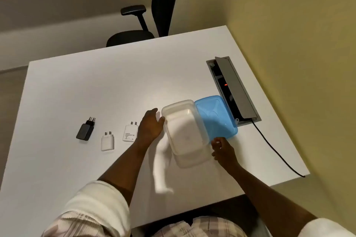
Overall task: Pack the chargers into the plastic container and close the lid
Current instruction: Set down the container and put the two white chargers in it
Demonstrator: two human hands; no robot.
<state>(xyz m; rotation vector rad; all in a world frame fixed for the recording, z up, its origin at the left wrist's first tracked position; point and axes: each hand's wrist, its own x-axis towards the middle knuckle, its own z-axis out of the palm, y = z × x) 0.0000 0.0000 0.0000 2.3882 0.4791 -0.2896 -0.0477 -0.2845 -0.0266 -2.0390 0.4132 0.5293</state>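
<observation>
You are sitting at a white table (96, 86) and getting the clear plastic container (185, 132) ready. It is lying open and empty in front of you, a bit to your right. Its blue lid (217, 117) is off and is resting just beside it on the far right side, touching its rim.

Your left hand (151, 126) is flat and open, with the fingers pressing against the left wall of the container to keep it steady. Your right hand (221, 150) is at the near right corner, with the fingers curled in by the edge of the lid. I cannot tell if it is pinching the lid or only touching it.

No charger is packed yet. Three chargers are waiting in a row on your left: a black charger (85, 130), a small white charger (107, 141), and a bigger white charger (130, 132) just beside your left wrist. So I think you are at the very start. The next move is likely picking up the nearest white charger and dropping it into the container.

The table is smooth and bare. An open grey cable box (234, 88) is set into it by the yellow wall, with a black cable (275, 152) running out. A black office chair (150, 15) is standing at the far side.
</observation>
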